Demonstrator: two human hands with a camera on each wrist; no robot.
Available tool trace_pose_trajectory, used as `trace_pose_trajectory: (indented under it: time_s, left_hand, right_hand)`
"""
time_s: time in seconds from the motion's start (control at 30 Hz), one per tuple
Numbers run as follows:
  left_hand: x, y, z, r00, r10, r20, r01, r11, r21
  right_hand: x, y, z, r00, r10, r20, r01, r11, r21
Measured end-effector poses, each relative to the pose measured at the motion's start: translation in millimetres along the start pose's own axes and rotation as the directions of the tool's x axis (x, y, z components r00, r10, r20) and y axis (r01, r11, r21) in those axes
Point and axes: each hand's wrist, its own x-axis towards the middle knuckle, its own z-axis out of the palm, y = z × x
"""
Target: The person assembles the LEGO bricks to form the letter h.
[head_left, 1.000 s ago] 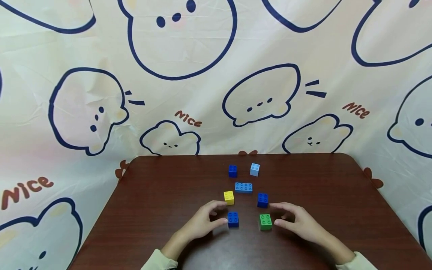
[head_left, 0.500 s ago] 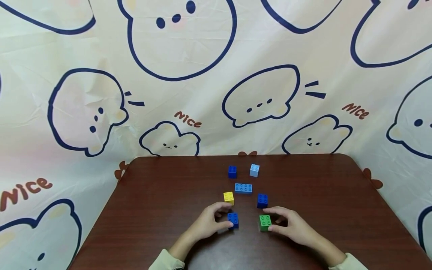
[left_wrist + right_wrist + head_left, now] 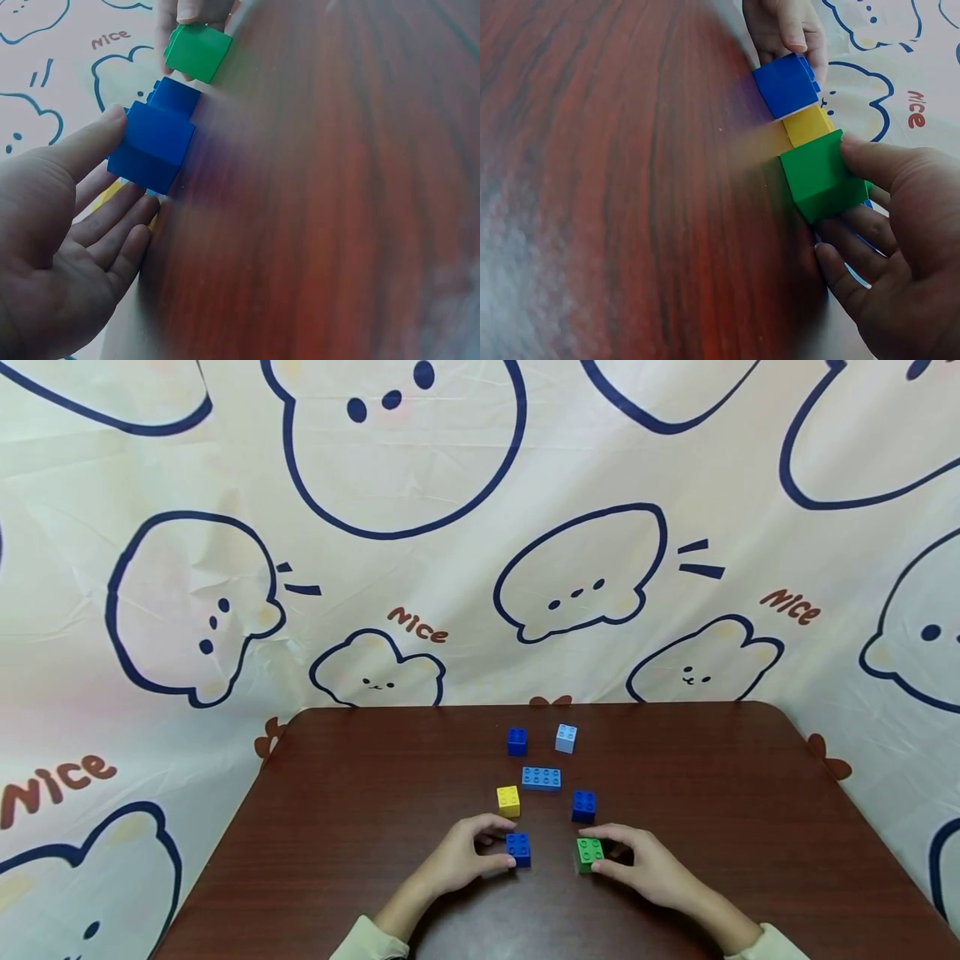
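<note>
My left hand (image 3: 467,857) has its thumb on the near side of a dark blue brick (image 3: 518,849) and its fingers curled behind it. That blue brick (image 3: 152,145) sits on the table between thumb and fingers in the left wrist view. My right hand (image 3: 643,865) pinches a green brick (image 3: 588,853) the same way, thumb in front and forefinger behind. The green brick (image 3: 823,177) looks level on the table in the right wrist view. Beyond the hands lie a yellow brick (image 3: 507,801) on the left and another dark blue brick (image 3: 583,806) on the right.
Further back on the brown table (image 3: 375,793) lie a long mid-blue brick (image 3: 542,778), a small dark blue brick (image 3: 517,742) and a light blue brick (image 3: 566,738). A cloth printed with cartoon faces (image 3: 420,568) hangs behind the table's far edge.
Both hands have moved inward. The left has come from beside the blue brick to grip it, and the right has come left to grip the green brick. The bricks have stayed put.
</note>
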Motion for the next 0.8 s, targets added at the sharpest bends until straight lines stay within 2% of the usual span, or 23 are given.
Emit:
trace_pose_trajectory:
  time_s: [0.27,0.57,0.8]
  left_hand:
    - [-0.5,-0.8,-1.3,1.000,-0.018,0.008,0.018,1.000,-0.018]
    - [1.3,2.0,-0.7,0.999,-0.040,0.011,0.040,0.999,-0.021]
    - [2.9,6.6,-0.5,0.998,-0.069,0.003,0.069,0.997,-0.041]
  right_hand:
    - [-0.1,-1.7,0.1,0.999,0.044,0.000,-0.044,0.999,0.017]
    - [-0.2,-4.1,1.5,0.999,0.019,-0.045,-0.016,0.997,0.073]
    - [1.3,-9.0,0.3,0.998,0.034,-0.057,-0.028,0.995,0.098]
